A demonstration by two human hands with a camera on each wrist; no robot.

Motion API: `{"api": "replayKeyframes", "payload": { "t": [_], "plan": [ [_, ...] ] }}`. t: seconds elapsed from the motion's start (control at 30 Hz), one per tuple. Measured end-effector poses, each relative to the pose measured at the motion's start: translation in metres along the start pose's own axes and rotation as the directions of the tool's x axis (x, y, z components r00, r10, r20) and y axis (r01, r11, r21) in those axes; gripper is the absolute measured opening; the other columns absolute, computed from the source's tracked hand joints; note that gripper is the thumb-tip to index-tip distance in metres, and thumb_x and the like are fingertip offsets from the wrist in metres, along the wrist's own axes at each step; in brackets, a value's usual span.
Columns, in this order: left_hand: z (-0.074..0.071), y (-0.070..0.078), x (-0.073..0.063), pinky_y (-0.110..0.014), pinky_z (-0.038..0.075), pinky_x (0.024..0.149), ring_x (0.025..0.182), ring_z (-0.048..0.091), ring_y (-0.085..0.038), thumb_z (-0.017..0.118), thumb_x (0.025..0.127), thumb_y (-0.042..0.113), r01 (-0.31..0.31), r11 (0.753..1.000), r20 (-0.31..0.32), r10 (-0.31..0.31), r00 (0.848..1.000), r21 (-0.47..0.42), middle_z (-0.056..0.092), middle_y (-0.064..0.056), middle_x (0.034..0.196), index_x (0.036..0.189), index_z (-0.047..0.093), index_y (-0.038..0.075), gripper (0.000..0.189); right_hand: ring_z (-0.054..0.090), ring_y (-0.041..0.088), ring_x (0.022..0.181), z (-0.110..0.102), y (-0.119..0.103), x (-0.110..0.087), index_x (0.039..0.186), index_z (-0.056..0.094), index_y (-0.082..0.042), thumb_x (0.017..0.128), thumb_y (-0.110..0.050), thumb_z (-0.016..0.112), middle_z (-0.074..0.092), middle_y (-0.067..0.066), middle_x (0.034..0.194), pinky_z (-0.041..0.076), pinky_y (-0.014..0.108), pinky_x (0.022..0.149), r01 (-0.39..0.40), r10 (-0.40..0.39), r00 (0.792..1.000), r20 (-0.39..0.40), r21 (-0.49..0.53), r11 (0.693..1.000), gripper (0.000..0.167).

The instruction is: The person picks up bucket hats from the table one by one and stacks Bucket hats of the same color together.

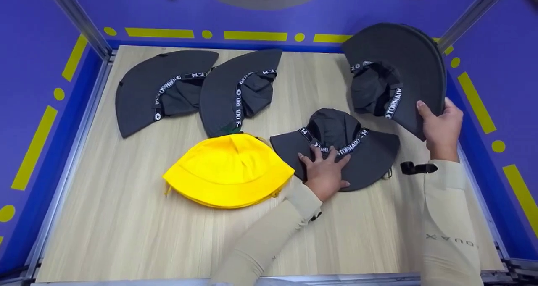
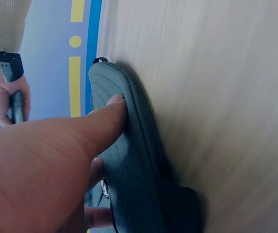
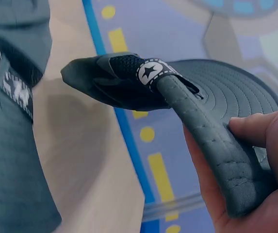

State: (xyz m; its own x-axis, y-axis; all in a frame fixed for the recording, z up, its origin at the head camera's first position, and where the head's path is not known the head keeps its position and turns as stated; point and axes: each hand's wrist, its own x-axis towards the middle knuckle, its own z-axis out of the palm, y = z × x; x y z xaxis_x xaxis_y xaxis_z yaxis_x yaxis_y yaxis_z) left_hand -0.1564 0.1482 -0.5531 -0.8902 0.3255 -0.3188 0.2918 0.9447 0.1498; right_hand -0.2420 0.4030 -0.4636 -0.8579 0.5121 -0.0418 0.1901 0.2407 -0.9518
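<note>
My right hand point(image 1: 443, 128) grips the brim of a dark grey bucket hat point(image 1: 414, 46) at the right, thumb on the upper side and fingers beneath. This hat is tilted up, its inside and lettered black-and-white band facing me. Nearer the front, a second dark grey bucket hat point(image 1: 374, 160) lies on the table with its inside showing. On its brim and band rests my left hand point(image 1: 325, 170), fingers spread. In the left wrist view, the thumb point(image 2: 107, 116) presses on the stitched brim. Beside my left wrist lies a folded yellow hat point(image 1: 231, 172).
Two more dark hats, one at the far left point(image 1: 138, 93) and one at the back middle point(image 1: 218, 93), overlap on the wooden table point(image 1: 126, 219). Blue walls with yellow dashes point(image 1: 260, 36) and metal posts enclose the table's back and sides.
</note>
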Motion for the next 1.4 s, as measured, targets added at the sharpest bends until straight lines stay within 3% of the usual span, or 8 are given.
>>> {"api": "replayKeyframes", "payload": {
  "t": [0.4,0.7,0.97,1.03,1.1,1.23,1.3,1.4],
  "plan": [
    [-0.004,-0.002,0.000,-0.074,0.027,0.114,0.157,0.016,-0.042,0.062,0.089,0.070,0.016,1.000,0.056,-0.016,0.998,0.002,0.024,0.011,0.170,0.155,0.023,0.059,0.077,0.076,0.010,0.075,0.019,-0.009,-0.045,0.122,0.071,-0.008,0.087,-0.021,0.083,0.074,-0.001,0.100,0.060,0.021,0.067,0.091,-0.113,0.988,0.101,0.201,0.975,0.039],
    [-0.015,-0.007,-0.007,-0.073,0.026,0.116,0.157,0.014,-0.043,0.064,0.093,0.063,-0.047,0.995,0.061,0.053,0.997,-0.090,0.021,0.008,0.172,0.156,0.027,0.055,0.074,0.072,0.008,0.077,0.015,0.002,-0.060,0.114,0.076,-0.002,0.089,-0.014,0.081,0.077,-0.006,0.094,0.057,0.017,0.070,0.292,-0.295,0.955,0.026,0.087,0.952,0.028],
    [-0.074,-0.041,-0.017,-0.049,0.020,0.129,0.159,0.015,-0.034,0.057,0.098,0.061,-0.218,0.851,0.002,0.249,0.969,-0.478,0.020,-0.006,0.172,0.165,0.021,0.028,0.083,0.065,0.000,0.077,0.016,0.006,-0.084,0.104,0.075,0.006,0.090,-0.008,0.078,0.072,-0.019,0.087,0.051,0.014,0.072,0.484,-0.484,0.875,-0.009,-0.041,0.874,0.020],
    [-0.094,-0.054,-0.017,-0.042,0.023,0.128,0.158,0.022,-0.028,0.055,0.100,0.059,-0.234,0.728,-0.065,0.252,0.966,-0.645,0.025,-0.007,0.170,0.165,0.019,0.019,0.084,0.059,-0.001,0.070,0.018,0.004,-0.093,0.093,0.072,0.009,0.088,-0.005,0.078,0.066,-0.018,0.078,0.045,0.014,0.066,0.543,-0.544,0.839,-0.019,-0.035,0.839,0.015],
    [-0.111,-0.066,-0.018,-0.038,0.029,0.126,0.155,0.032,-0.026,0.052,0.105,0.050,-0.231,0.485,-0.135,0.225,0.965,-0.843,0.032,-0.011,0.167,0.164,0.019,0.010,0.079,0.051,-0.001,0.064,0.020,0.001,-0.103,0.081,0.068,0.011,0.087,-0.001,0.077,0.059,-0.013,0.070,0.038,0.015,0.062,0.614,-0.614,0.788,-0.026,-0.026,0.789,0.016],
    [-0.133,-0.094,-0.018,-0.044,0.040,0.120,0.141,0.049,-0.038,0.033,0.111,0.043,-0.156,-0.277,-0.207,0.168,0.964,-0.948,0.047,-0.027,0.154,0.157,0.030,0.000,0.063,0.043,0.001,0.062,0.026,-0.003,-0.119,0.071,0.063,0.008,0.085,0.005,0.075,0.051,-0.003,0.065,0.031,0.018,0.062,0.733,-0.732,0.680,-0.033,0.004,0.680,0.019],
    [-0.138,-0.109,-0.017,-0.050,0.042,0.118,0.134,0.055,-0.044,0.027,0.108,0.056,-0.069,-0.567,-0.201,0.173,0.964,-0.821,0.054,-0.030,0.146,0.150,0.042,-0.003,0.074,0.050,0.000,0.066,0.029,-0.004,-0.124,0.074,0.068,0.009,0.085,0.006,0.074,0.059,0.002,0.068,0.038,0.016,0.067,0.773,-0.772,0.635,-0.040,0.032,0.634,0.013],
    [-0.141,-0.129,-0.013,-0.052,0.050,0.108,0.114,0.068,-0.041,0.031,0.096,0.078,0.050,-0.755,-0.154,0.197,0.968,-0.654,0.071,-0.027,0.122,0.129,0.063,0.000,0.091,0.066,0.002,0.080,0.033,-0.001,-0.128,0.084,0.074,0.009,0.087,0.001,0.075,0.073,0.009,0.079,0.050,0.015,0.080,0.834,-0.833,0.551,-0.047,0.069,0.548,0.009]
  ]
}}
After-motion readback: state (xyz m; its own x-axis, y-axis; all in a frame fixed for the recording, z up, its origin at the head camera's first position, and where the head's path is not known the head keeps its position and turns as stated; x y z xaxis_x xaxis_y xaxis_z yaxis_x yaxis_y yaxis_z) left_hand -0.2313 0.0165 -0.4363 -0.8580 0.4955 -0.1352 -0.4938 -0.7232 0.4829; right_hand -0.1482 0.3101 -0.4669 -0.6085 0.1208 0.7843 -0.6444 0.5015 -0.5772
